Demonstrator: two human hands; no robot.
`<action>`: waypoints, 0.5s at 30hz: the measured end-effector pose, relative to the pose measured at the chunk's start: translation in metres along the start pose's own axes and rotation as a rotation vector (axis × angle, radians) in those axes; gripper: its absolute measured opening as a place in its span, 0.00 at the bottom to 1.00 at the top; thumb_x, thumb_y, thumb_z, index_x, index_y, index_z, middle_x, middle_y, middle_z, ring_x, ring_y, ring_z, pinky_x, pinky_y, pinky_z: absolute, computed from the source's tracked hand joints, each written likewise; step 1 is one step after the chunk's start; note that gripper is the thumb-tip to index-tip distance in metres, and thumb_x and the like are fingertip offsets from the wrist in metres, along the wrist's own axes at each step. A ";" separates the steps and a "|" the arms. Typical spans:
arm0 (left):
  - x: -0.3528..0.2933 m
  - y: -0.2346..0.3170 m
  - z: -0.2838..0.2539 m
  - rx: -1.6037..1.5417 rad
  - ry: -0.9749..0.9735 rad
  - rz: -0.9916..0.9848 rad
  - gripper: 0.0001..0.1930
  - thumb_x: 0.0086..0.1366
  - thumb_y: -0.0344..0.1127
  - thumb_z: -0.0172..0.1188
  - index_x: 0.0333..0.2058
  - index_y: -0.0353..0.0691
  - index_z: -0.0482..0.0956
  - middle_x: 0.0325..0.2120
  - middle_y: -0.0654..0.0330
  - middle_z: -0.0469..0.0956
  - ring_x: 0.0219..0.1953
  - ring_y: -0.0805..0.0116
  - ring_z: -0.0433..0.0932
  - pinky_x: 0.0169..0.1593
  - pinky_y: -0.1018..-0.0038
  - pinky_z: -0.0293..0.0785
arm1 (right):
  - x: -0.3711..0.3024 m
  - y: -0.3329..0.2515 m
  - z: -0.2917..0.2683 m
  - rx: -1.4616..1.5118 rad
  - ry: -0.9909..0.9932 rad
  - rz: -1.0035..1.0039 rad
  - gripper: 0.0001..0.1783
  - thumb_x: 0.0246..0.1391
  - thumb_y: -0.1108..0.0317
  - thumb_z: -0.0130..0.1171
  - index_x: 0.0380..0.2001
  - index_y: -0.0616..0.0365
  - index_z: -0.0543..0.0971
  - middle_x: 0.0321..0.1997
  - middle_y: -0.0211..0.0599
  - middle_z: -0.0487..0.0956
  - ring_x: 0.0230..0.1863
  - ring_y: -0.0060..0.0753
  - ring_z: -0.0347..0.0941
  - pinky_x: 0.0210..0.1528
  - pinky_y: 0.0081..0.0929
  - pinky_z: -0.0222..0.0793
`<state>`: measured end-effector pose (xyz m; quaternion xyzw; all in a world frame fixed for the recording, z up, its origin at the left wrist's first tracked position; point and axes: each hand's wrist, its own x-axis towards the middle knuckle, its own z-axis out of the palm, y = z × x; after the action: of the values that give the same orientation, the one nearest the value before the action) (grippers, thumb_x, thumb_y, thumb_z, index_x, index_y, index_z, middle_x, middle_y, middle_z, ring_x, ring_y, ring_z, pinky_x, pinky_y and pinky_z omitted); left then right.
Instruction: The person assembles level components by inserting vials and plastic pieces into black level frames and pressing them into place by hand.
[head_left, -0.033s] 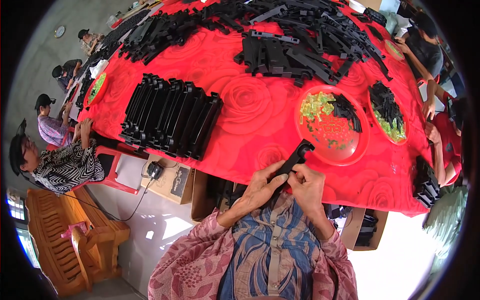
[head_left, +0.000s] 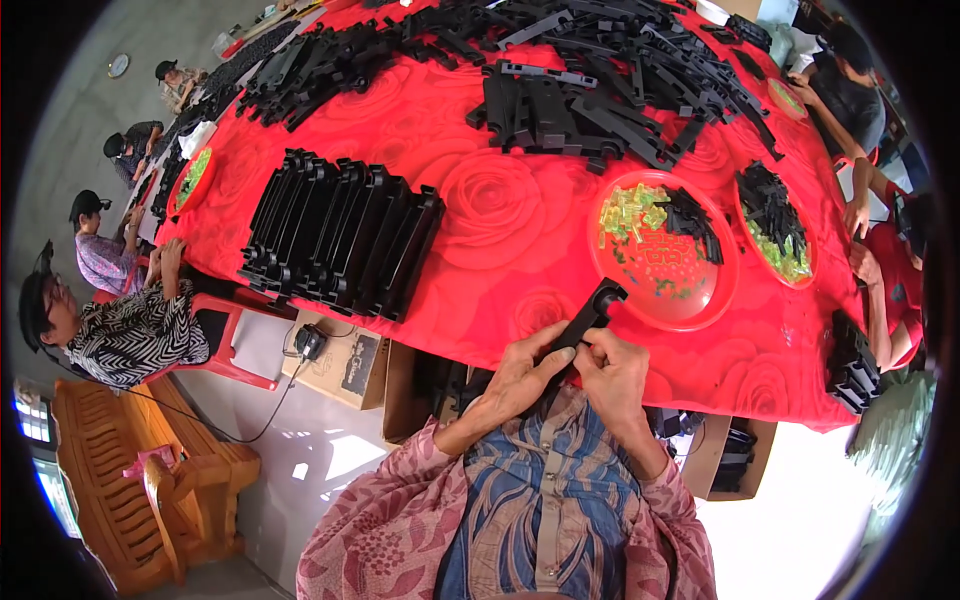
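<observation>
A long black plastic part (head_left: 585, 318) with a rounded, hooked end is held at a slant over the table's near edge. My left hand (head_left: 522, 370) is closed around its lower length, the thumb lying along it. Beside it my right hand (head_left: 614, 372) is closed too, thumb and fingertips pinched against the part's side. Whether a small piece sits between those fingertips is hidden. Just beyond my right hand lies a round red tray (head_left: 668, 312) with yellow-green clear pieces (head_left: 628, 212) and small black strips (head_left: 693, 222).
Similar black parts stand in a tight row (head_left: 340, 235) at the left. A loose heap of black parts (head_left: 590, 100) covers the far side of the red tablecloth (head_left: 490, 210). Another tray (head_left: 778, 245) stands at the right. Several people sit around the table; cardboard boxes (head_left: 340, 365) are below.
</observation>
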<state>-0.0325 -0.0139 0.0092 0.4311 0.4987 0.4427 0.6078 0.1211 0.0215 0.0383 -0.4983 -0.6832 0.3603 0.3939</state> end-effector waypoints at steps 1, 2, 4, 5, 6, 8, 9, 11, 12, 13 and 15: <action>0.000 -0.001 0.001 0.012 0.044 0.036 0.24 0.69 0.33 0.56 0.62 0.32 0.67 0.44 0.59 0.78 0.45 0.73 0.74 0.50 0.75 0.72 | -0.001 0.000 0.002 -0.045 0.033 -0.047 0.03 0.49 0.76 0.62 0.30 0.60 0.81 0.14 0.39 0.71 0.14 0.32 0.68 0.18 0.31 0.60; 0.000 -0.001 0.002 0.023 0.087 0.072 0.24 0.68 0.34 0.58 0.60 0.33 0.70 0.39 0.61 0.79 0.40 0.75 0.74 0.45 0.75 0.73 | -0.002 0.000 0.003 -0.089 0.067 -0.094 0.03 0.49 0.75 0.62 0.29 0.61 0.80 0.15 0.39 0.72 0.14 0.33 0.68 0.18 0.32 0.61; 0.000 0.002 0.003 0.032 0.089 0.058 0.24 0.68 0.35 0.58 0.60 0.33 0.70 0.39 0.61 0.79 0.40 0.75 0.74 0.45 0.75 0.73 | -0.003 0.001 0.005 -0.088 0.085 -0.100 0.03 0.49 0.75 0.62 0.29 0.60 0.80 0.15 0.40 0.72 0.14 0.34 0.69 0.18 0.32 0.61; 0.000 0.004 0.003 0.040 0.097 0.044 0.24 0.68 0.35 0.58 0.60 0.34 0.70 0.39 0.61 0.79 0.39 0.75 0.75 0.44 0.76 0.73 | -0.003 0.002 0.005 -0.084 0.098 -0.108 0.02 0.49 0.75 0.62 0.29 0.60 0.79 0.15 0.40 0.73 0.14 0.35 0.70 0.18 0.33 0.61; 0.000 0.005 0.003 0.041 0.095 0.046 0.24 0.68 0.35 0.58 0.60 0.34 0.70 0.39 0.61 0.79 0.39 0.75 0.75 0.44 0.76 0.73 | -0.002 0.002 0.005 -0.084 0.101 -0.109 0.02 0.49 0.75 0.62 0.29 0.60 0.79 0.15 0.40 0.73 0.14 0.35 0.70 0.18 0.33 0.61; 0.001 0.006 0.003 0.029 0.080 0.047 0.24 0.68 0.35 0.59 0.60 0.34 0.70 0.38 0.61 0.79 0.39 0.75 0.75 0.44 0.76 0.73 | -0.001 0.001 0.003 -0.113 0.078 -0.078 0.03 0.48 0.74 0.63 0.28 0.60 0.79 0.15 0.41 0.73 0.14 0.37 0.71 0.18 0.33 0.62; 0.001 0.006 0.003 0.030 0.080 0.048 0.24 0.68 0.35 0.59 0.60 0.34 0.70 0.38 0.61 0.79 0.39 0.75 0.75 0.44 0.76 0.73 | 0.001 0.002 0.000 -0.113 0.080 -0.078 0.03 0.48 0.74 0.63 0.28 0.60 0.79 0.15 0.41 0.73 0.14 0.37 0.71 0.18 0.33 0.62; -0.001 0.007 0.003 0.044 0.087 0.007 0.25 0.65 0.33 0.60 0.60 0.34 0.71 0.37 0.61 0.79 0.38 0.76 0.74 0.43 0.77 0.73 | 0.006 0.005 -0.006 -0.073 -0.027 0.017 0.04 0.47 0.74 0.63 0.27 0.60 0.79 0.14 0.41 0.73 0.14 0.38 0.71 0.18 0.33 0.63; -0.001 0.006 0.002 0.045 0.087 0.010 0.25 0.65 0.33 0.60 0.60 0.34 0.71 0.37 0.61 0.79 0.38 0.76 0.74 0.43 0.77 0.73 | 0.006 0.004 -0.007 -0.072 -0.026 0.015 0.04 0.47 0.74 0.63 0.27 0.60 0.79 0.14 0.41 0.73 0.14 0.38 0.71 0.18 0.33 0.63; -0.001 0.006 0.001 0.072 0.035 0.030 0.26 0.65 0.29 0.59 0.61 0.32 0.68 0.41 0.59 0.78 0.42 0.74 0.75 0.47 0.77 0.73 | 0.006 0.003 -0.008 -0.095 -0.026 0.013 0.04 0.46 0.73 0.64 0.27 0.60 0.79 0.14 0.40 0.73 0.14 0.38 0.72 0.19 0.34 0.64; -0.001 0.004 0.000 0.097 -0.022 0.052 0.27 0.65 0.25 0.58 0.62 0.31 0.65 0.46 0.58 0.77 0.47 0.73 0.75 0.51 0.77 0.72 | 0.004 0.004 -0.008 -0.123 -0.024 0.013 0.04 0.45 0.73 0.64 0.26 0.60 0.78 0.14 0.40 0.73 0.15 0.39 0.72 0.19 0.34 0.65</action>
<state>-0.0330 -0.0134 0.0134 0.4776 0.5015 0.4290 0.5800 0.1286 0.0274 0.0389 -0.5218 -0.7054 0.3260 0.3520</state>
